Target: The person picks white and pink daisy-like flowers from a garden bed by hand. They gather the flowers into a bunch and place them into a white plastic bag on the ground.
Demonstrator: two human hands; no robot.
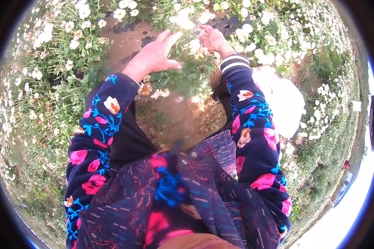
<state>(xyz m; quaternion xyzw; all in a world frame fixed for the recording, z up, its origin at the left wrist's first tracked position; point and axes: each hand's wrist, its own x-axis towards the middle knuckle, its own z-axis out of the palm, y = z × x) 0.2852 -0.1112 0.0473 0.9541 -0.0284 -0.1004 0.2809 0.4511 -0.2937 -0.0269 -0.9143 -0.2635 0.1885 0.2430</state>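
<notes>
A plant with white flowers [187, 73] grows in front of me, between my two hands. My left hand [154, 57] is at its left side, thumb and fingers apart, with leaves beyond them and nothing seen in its grasp. My right hand [214, 39] reaches in from the other side, its fingers bent beside pale blooms. Bright glare [185, 20] near the fingertips hides whether they hold a stem or flower. Below my left wrist are a faded orange-brown bloom [145, 89] and several small white ones [160, 93].
A white, overexposed bag-like object [280, 101] lies by my right forearm. Dense white-flowered plants [71, 62] stand at left, with more [268, 34] at upper right. Dark torn sheeting [127, 26] partly covers bare soil [117, 46]. My dark-trousered leg [127, 137] is bent at left.
</notes>
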